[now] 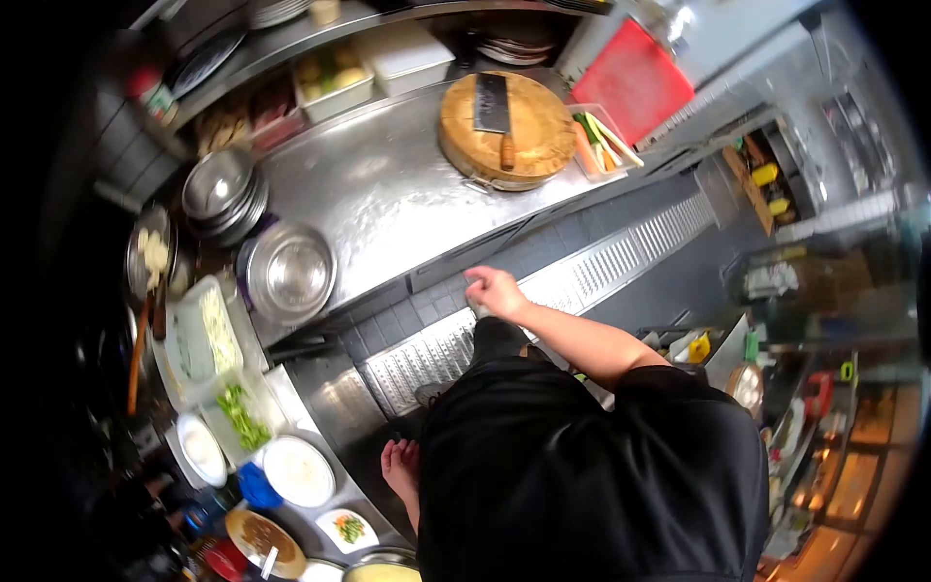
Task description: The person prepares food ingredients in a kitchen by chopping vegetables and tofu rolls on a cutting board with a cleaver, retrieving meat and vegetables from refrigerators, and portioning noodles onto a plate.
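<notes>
My right hand [495, 292] hangs in the air over the floor in front of the steel counter [378, 184]. Its index finger points out, the others are loosely bent, and it holds nothing. My left hand [401, 468] is low beside my body, near the side counter with the dishes; its fingers are loosely bent and apart, with nothing visible in them. On the counter lies a round wooden chopping block [543, 121] with a cleaver [493, 105] flat on top. A clear tub of cut vegetables [599, 145] stands next to the block.
Metal bowls [291, 274] sit at the counter's left end. Along the side stand a tub of green vegetables [242, 415], a white plate [299, 471] and a small dish [347, 531]. A red cutting board [632, 82] leans at the back. A metal drain grate [582, 274] crosses the floor.
</notes>
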Demonstrator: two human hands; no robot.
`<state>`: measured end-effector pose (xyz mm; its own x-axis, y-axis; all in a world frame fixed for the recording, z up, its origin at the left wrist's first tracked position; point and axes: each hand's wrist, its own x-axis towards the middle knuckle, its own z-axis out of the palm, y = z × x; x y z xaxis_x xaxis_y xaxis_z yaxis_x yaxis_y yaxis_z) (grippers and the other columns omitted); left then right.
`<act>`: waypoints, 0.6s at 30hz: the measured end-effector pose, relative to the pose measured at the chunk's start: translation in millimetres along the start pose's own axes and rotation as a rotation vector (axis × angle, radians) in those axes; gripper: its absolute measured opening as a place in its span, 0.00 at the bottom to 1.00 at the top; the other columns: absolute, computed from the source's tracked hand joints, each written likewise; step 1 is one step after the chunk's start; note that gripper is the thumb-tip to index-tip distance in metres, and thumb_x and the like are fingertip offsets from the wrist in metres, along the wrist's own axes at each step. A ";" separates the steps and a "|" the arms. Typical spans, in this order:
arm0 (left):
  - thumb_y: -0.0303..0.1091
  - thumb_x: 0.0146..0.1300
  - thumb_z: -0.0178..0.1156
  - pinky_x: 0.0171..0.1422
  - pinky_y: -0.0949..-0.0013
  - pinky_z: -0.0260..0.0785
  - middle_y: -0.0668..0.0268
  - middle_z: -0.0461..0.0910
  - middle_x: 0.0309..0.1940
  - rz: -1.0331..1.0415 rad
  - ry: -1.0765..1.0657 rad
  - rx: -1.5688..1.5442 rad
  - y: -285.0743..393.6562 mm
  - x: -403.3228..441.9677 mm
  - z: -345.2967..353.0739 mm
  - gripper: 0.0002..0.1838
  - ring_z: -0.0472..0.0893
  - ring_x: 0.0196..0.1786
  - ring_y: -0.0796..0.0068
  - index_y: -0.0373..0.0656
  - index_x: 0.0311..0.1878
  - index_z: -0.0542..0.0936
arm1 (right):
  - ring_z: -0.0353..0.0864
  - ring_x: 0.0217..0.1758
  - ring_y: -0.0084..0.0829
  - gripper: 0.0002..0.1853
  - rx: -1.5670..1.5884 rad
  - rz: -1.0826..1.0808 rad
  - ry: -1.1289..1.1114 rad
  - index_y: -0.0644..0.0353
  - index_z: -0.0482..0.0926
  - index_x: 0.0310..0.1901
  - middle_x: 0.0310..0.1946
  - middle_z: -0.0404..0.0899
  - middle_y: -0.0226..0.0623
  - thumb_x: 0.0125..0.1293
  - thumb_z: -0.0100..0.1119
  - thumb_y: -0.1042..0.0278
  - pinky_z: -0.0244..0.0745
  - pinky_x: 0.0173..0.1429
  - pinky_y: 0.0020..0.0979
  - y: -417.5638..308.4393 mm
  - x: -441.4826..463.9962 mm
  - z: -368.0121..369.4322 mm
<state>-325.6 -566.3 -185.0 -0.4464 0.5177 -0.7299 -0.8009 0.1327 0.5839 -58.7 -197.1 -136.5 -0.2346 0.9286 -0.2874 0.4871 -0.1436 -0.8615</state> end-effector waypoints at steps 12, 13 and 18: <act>0.30 0.76 0.56 0.45 0.63 0.83 0.60 0.82 0.43 0.002 -0.013 0.471 -24.4 54.5 238.6 0.12 0.85 0.39 0.65 0.38 0.58 0.75 | 0.73 0.60 0.38 0.40 0.834 0.358 0.996 0.62 0.59 0.76 0.69 0.69 0.46 0.69 0.60 0.49 0.71 0.60 0.40 197.0 166.0 -370.0; 0.30 0.76 0.56 0.45 0.64 0.83 0.60 0.82 0.43 0.011 -0.040 0.524 -29.3 54.9 263.9 0.12 0.85 0.39 0.66 0.38 0.58 0.75 | 0.73 0.63 0.39 0.40 0.988 0.320 0.880 0.61 0.59 0.76 0.70 0.68 0.45 0.69 0.59 0.49 0.71 0.62 0.40 184.2 178.0 -386.6; 0.27 0.75 0.57 0.43 0.69 0.81 0.61 0.81 0.42 0.066 -0.117 0.709 -42.3 42.7 374.5 0.13 0.85 0.39 0.70 0.34 0.59 0.75 | 0.60 0.77 0.42 0.37 1.158 0.324 0.716 0.56 0.60 0.77 0.79 0.55 0.40 0.72 0.56 0.49 0.60 0.76 0.46 132.7 246.5 -413.1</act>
<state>-161.3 -233.2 -107.8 -0.4072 0.6253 -0.6657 -0.3042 0.5944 0.7444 295.7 154.1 -148.6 0.3993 0.7205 -0.5670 -0.6085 -0.2543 -0.7517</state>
